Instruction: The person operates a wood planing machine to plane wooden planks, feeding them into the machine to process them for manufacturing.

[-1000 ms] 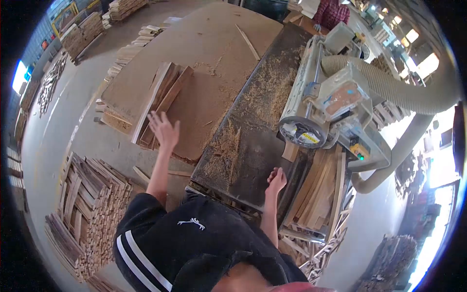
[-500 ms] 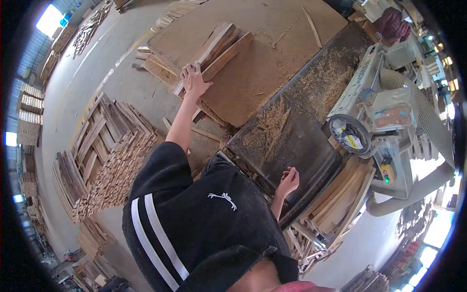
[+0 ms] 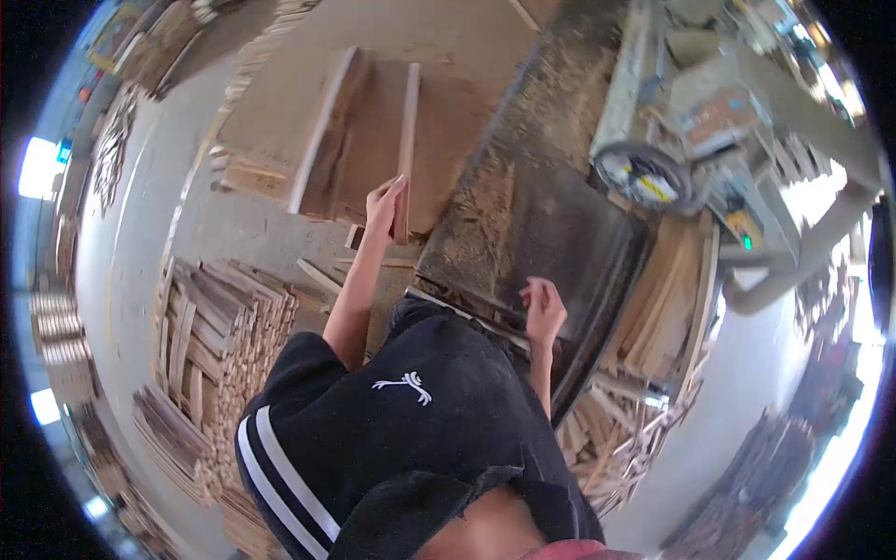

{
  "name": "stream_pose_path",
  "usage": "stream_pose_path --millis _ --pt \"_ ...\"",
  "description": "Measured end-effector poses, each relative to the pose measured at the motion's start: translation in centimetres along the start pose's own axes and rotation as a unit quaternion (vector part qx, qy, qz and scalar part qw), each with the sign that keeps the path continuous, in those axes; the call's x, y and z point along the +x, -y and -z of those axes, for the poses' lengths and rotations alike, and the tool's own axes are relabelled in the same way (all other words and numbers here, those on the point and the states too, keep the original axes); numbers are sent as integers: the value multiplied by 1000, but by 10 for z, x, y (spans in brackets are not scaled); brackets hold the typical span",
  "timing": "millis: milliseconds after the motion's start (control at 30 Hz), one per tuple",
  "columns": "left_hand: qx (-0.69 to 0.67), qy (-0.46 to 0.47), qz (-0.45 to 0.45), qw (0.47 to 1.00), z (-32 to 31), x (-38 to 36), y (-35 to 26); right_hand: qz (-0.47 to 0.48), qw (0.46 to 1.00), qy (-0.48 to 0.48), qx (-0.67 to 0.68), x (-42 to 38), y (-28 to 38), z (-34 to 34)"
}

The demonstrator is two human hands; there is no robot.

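My left hand (image 3: 383, 207) is closed on the near end of a narrow wooden board (image 3: 408, 140), which stands on edge and points away from me. Left of it, other boards (image 3: 322, 131) lie together on the brown sheet-topped table (image 3: 457, 103). Over the dark metal machine table (image 3: 579, 243), my right hand (image 3: 544, 310) hovers with bent, loosely parted fingers and nothing visible in them. Sawdust (image 3: 485, 215) covers part of that metal surface.
At the right stands a machine head with a round black-rimmed guard (image 3: 644, 177) and a thick hose. Wood strips (image 3: 667, 289) lie beyond the metal table's edge. A large stack of cut wood (image 3: 224, 327) stands on the floor at left, with loose pieces near it.
My left hand has moved right, bringing one board away from the others on the brown table. The right hand has shifted slightly up over the metal table. The view has turned.
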State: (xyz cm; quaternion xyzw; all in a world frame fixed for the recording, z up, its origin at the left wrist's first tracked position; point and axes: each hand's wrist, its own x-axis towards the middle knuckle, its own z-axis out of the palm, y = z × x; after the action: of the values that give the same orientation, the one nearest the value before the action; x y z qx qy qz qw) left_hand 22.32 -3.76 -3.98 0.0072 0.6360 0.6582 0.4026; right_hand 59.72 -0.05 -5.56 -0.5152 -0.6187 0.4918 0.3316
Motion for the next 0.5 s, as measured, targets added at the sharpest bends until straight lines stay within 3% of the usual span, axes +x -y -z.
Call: stream_pose_path --millis 67,133,167,233,300,333,400,467,500 --pt "18 70 70 995 -22 -22 18 11 997 68 -41 -2 17 -4" --pt "-222 263 128 930 -46 -46 40 -31 992 122 22 -9 64 -4" --pt "-182 341 112 915 -55 -48 60 -43 993 104 22 -18 81 4" --pt "-146 442 117 877 -78 -64 77 46 992 116 0 -25 103 3" --pt "-168 446 266 838 -94 -98 66 53 995 80 -34 -35 93 7" --pt "-168 436 260 845 -95 -99 73 60 994 42 -76 -41 84 12" --pt "-84 429 339 833 -98 -86 96 106 986 14 -124 -55 68 21" --pt "-91 386 330 856 -100 -80 106 110 976 -31 -184 -75 70 33" --pt "-167 333 311 874 -104 -79 102 79 986 -35 -145 -86 72 34"
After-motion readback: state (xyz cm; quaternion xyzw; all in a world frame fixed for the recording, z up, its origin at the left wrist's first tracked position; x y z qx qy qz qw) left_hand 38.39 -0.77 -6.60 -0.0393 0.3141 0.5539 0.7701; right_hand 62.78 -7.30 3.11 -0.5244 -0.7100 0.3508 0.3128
